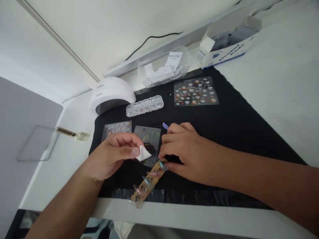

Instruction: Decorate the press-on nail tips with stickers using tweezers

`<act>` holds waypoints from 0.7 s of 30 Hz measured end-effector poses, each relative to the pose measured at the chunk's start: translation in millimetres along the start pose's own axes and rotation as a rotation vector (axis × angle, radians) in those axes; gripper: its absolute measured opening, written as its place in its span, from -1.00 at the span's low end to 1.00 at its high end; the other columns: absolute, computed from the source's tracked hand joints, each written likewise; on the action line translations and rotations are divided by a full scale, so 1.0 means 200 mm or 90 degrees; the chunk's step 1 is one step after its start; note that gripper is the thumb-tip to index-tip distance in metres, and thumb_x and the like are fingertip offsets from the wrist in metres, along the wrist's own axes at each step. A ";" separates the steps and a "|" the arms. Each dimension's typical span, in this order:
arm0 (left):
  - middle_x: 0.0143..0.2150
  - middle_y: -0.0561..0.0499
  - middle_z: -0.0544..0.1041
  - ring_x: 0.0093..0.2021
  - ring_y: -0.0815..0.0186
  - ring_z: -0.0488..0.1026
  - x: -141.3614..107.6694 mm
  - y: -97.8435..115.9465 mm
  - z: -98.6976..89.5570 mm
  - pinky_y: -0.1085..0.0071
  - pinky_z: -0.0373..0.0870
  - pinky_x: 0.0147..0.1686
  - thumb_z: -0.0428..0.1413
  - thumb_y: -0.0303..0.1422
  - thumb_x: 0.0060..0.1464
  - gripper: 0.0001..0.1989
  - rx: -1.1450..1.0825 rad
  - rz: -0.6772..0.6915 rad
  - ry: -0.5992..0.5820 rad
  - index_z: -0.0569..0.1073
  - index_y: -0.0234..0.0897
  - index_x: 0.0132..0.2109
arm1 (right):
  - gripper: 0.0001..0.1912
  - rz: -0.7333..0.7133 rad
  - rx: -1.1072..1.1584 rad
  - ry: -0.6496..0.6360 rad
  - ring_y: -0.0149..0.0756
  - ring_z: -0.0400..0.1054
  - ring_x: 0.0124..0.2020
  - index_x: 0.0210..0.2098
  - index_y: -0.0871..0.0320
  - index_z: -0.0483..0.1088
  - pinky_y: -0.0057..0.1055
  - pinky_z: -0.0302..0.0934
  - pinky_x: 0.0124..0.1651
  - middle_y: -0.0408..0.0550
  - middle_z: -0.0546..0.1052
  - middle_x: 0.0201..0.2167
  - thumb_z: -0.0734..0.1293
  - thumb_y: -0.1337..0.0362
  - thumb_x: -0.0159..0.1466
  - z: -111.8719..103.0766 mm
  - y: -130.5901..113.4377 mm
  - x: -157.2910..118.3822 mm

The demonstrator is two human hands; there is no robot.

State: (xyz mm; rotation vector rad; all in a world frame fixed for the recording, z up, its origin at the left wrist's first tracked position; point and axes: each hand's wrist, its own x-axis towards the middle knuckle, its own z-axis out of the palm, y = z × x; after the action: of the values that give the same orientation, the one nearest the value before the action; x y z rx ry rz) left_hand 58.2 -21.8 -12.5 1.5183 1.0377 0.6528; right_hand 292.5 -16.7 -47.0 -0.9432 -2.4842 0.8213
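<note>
My left hand (pixel 117 152) pinches a folded white wipe (pixel 144 153) between thumb and fingers, just above the far end of a tan nail stand (pixel 156 181). Several long false nails, shiny teal and pink, sit crosswise along that stand, including a teal nail (pixel 149 182). My right hand (pixel 183 149) is closed at the stand's far end, thumb and forefinger against the last teal nail (pixel 162 165). A small purple piece (pixel 165 125) pokes out beyond its curled fingers; whether the hand holds it I cannot tell. Beneath the wipe lies a clear sticker sheet (pixel 154 136) with yellow marks.
On the black cloth (pixel 236 132) are a rhinestone case (pixel 145 106), a patterned sticker sheet (pixel 196 91) and another sheet (pixel 119 127). Behind stand a white nail lamp (pixel 112 89), a clear tray (pixel 163 71) of packets and an alcohol pad box (pixel 226 54). A bottle (pixel 81 136) is at left.
</note>
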 end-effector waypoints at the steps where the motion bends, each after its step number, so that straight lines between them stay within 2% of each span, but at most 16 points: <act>1: -0.45 -0.01 0.49 -0.47 0.35 0.41 0.01 0.00 0.00 0.42 0.38 -0.47 0.26 -0.20 0.13 -0.73 0.001 -0.002 0.002 0.47 -0.31 -0.39 | -0.91 -0.002 0.001 0.003 -0.14 0.21 -0.23 -0.45 0.11 0.59 -0.17 -0.13 -0.14 -0.05 0.57 -0.41 0.46 0.34 0.20 0.00 0.00 0.00; 5: -0.42 0.00 0.50 -0.46 0.35 0.41 0.00 0.00 0.00 0.42 0.37 -0.46 0.23 -0.24 0.17 -0.78 0.043 0.017 0.010 0.49 -0.30 -0.35 | -0.92 -0.001 -0.001 0.004 -0.14 0.22 -0.22 -0.43 0.11 0.59 -0.17 -0.12 -0.13 -0.05 0.57 -0.40 0.46 0.34 0.20 0.00 0.00 0.00; 8: -0.36 0.01 0.53 -0.35 0.34 0.44 -0.04 0.04 0.02 0.39 0.36 -0.34 0.19 -0.39 0.22 -0.91 0.107 0.045 0.013 0.57 -0.27 -0.27 | -0.92 0.001 -0.012 -0.003 -0.14 0.23 -0.22 -0.42 0.10 0.60 -0.18 -0.11 -0.14 -0.04 0.56 -0.40 0.46 0.33 0.22 0.00 -0.01 0.00; 9: -0.33 0.01 0.53 -0.31 0.33 0.44 -0.07 0.06 0.02 0.38 0.35 -0.29 0.17 -0.45 0.24 -0.90 0.143 0.059 0.013 0.59 -0.25 -0.24 | -0.93 0.000 -0.016 -0.006 -0.14 0.22 -0.22 -0.40 0.10 0.61 -0.19 -0.11 -0.14 -0.04 0.57 -0.39 0.46 0.32 0.22 -0.01 -0.01 0.00; 10: -0.30 0.01 0.54 -0.28 0.33 0.44 -0.09 0.08 0.03 0.37 0.34 -0.24 0.15 -0.49 0.26 -0.87 0.186 0.078 0.009 0.60 -0.23 -0.21 | -0.94 -0.001 -0.020 -0.010 -0.14 0.22 -0.21 -0.39 0.11 0.61 -0.19 -0.11 -0.15 -0.03 0.57 -0.38 0.46 0.32 0.23 -0.01 -0.02 0.00; 11: -0.27 0.02 0.54 -0.25 0.33 0.43 -0.12 0.10 0.03 0.36 0.33 -0.22 0.12 -0.52 0.29 -0.84 0.291 0.132 0.010 0.58 -0.22 -0.16 | -0.94 -0.002 -0.023 -0.012 -0.14 0.22 -0.21 -0.37 0.12 0.61 -0.19 -0.11 -0.14 -0.03 0.57 -0.37 0.46 0.32 0.23 -0.01 -0.02 -0.01; 14: -0.24 0.00 0.51 -0.22 0.33 0.39 -0.16 0.12 0.04 0.37 0.32 -0.21 0.07 -0.59 0.30 -0.79 0.485 0.241 -0.016 0.54 -0.26 -0.08 | -0.94 -0.002 -0.027 -0.017 -0.13 0.22 -0.19 -0.35 0.14 0.62 -0.17 -0.11 -0.12 -0.01 0.57 -0.36 0.45 0.32 0.24 -0.01 -0.02 0.00; 17: -0.25 -0.02 0.51 -0.25 0.34 0.34 -0.17 0.10 0.05 0.37 0.31 -0.22 0.06 -0.62 0.30 -0.80 0.518 0.294 -0.067 0.52 -0.33 -0.07 | -0.92 -0.005 -0.027 -0.020 -0.13 0.21 -0.20 -0.37 0.14 0.61 -0.17 -0.14 -0.14 -0.02 0.55 -0.38 0.44 0.30 0.24 0.00 -0.01 0.00; 21: -0.25 -0.04 0.51 -0.25 0.30 0.32 -0.16 0.07 0.07 0.34 0.32 -0.22 0.06 -0.61 0.29 -0.82 0.544 0.317 -0.105 0.51 -0.35 -0.06 | -0.91 -0.009 -0.030 -0.022 -0.13 0.21 -0.21 -0.40 0.13 0.59 -0.17 -0.15 -0.15 -0.04 0.53 -0.41 0.43 0.29 0.23 0.01 0.00 0.01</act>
State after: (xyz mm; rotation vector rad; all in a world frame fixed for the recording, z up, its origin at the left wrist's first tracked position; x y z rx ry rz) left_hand 59.9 -56.3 1.8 2.5811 0.8445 0.4079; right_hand 290.0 -15.8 -47.7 -0.9338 -2.5468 0.7851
